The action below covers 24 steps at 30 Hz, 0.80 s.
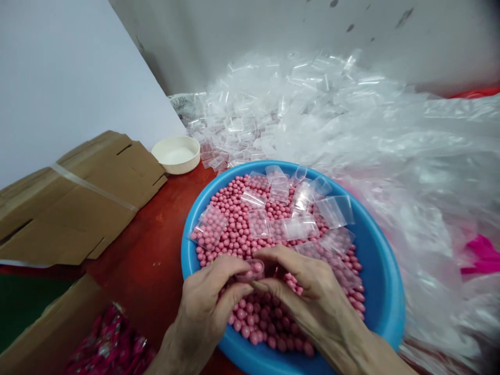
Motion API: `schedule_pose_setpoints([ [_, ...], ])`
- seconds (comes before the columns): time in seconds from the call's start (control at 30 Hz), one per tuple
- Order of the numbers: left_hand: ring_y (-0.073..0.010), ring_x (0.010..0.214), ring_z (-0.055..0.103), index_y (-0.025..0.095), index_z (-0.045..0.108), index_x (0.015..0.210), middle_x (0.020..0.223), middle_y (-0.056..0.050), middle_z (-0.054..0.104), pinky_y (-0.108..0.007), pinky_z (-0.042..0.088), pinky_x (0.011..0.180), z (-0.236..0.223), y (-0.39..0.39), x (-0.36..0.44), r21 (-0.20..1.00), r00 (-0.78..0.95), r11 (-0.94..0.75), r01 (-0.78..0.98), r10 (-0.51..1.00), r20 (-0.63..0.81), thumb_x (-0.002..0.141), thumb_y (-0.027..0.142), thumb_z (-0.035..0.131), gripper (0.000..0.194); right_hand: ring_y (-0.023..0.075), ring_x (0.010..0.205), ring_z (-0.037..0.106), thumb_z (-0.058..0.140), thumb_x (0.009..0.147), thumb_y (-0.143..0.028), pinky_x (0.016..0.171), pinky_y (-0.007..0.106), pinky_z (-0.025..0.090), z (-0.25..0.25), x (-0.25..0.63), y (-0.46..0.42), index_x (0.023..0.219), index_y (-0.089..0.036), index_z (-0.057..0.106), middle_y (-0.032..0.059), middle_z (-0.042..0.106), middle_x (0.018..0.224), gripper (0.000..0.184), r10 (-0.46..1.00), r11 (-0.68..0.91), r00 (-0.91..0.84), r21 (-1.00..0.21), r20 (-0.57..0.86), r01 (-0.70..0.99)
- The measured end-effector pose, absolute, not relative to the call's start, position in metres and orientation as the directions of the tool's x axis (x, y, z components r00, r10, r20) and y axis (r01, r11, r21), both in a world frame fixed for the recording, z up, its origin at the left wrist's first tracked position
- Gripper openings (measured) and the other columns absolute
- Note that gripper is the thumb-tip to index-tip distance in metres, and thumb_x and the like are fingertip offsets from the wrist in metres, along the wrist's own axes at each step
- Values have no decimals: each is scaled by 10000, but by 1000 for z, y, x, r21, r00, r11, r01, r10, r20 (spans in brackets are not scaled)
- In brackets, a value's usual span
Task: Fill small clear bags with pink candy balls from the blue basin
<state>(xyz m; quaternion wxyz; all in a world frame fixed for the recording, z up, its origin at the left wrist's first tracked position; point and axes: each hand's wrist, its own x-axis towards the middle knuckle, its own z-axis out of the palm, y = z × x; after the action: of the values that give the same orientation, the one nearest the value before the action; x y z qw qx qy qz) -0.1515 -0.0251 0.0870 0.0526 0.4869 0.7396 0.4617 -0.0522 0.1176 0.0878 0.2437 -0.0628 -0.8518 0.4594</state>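
Observation:
Over the blue basin (pixel 191 234) of pink balls (pixel 242 239), my left hand (pixel 203 302) pinches a small clear plastic box (pixel 253 268) between thumb and fingers. Pink balls show inside its end. My right hand (pixel 308 291) is curled at the box's right side, its thumb and forefinger tips close to the box; whatever its fingers grip is hidden. Several clear plastic boxes (pixel 300 227) lie on the balls around the far side of the basin, and one box (pixel 211 226) lies near its left rim.
Behind the basin lies a heap of clear boxes (pixel 246 122), with crumpled plastic bags (pixel 422 156) to the right. At left are a white round dish (pixel 177 156), flattened cardboard (pixel 86 198) and an open carton (pixel 58 323) holding shiny pink packets (pixel 113 341). The tabletop (pixel 156 260) is red.

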Motion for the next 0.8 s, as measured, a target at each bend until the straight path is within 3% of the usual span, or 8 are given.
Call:
schedule_pose_setpoints([
  [0.23,-80,673,652,202,578,804,744,63,667,-121,505,622,82,-22,-152,765,-537,198,613,815,219,693,45,703,229,154,689,651,466,930,-241,598,235,512,89,-53,126,953,-167,622,45,680,773,174,224,614,-899,-771,375,-168],
  [0.4,-93,795,669,216,574,996,898,32,692,-130,524,740,85,-22,-152,770,-559,125,626,761,331,680,15,697,394,147,706,634,451,944,-230,612,225,503,89,-55,129,1026,-163,616,48,664,792,196,171,630,-900,-747,400,-212],
  [0.53,-82,840,654,198,609,911,891,22,694,-107,494,798,86,-22,-153,727,-515,83,681,760,396,712,7,663,281,156,688,620,418,955,-250,589,240,495,84,-56,127,971,-167,619,53,652,778,218,139,619,-905,-749,402,-237],
  [0.63,-72,857,655,231,604,996,928,43,695,-99,492,798,85,-25,-153,769,-551,102,631,757,351,731,28,657,338,152,717,626,441,940,-197,621,236,486,87,-59,128,923,-163,611,49,664,796,174,118,607,-908,-753,402,-254],
  [0.8,-92,941,636,299,566,1127,1075,55,658,-177,489,877,95,-35,-165,779,-694,230,583,639,331,801,156,634,362,138,733,626,577,854,-106,653,233,458,106,-85,149,958,-168,597,16,670,830,123,254,702,-857,-695,448,-156],
])
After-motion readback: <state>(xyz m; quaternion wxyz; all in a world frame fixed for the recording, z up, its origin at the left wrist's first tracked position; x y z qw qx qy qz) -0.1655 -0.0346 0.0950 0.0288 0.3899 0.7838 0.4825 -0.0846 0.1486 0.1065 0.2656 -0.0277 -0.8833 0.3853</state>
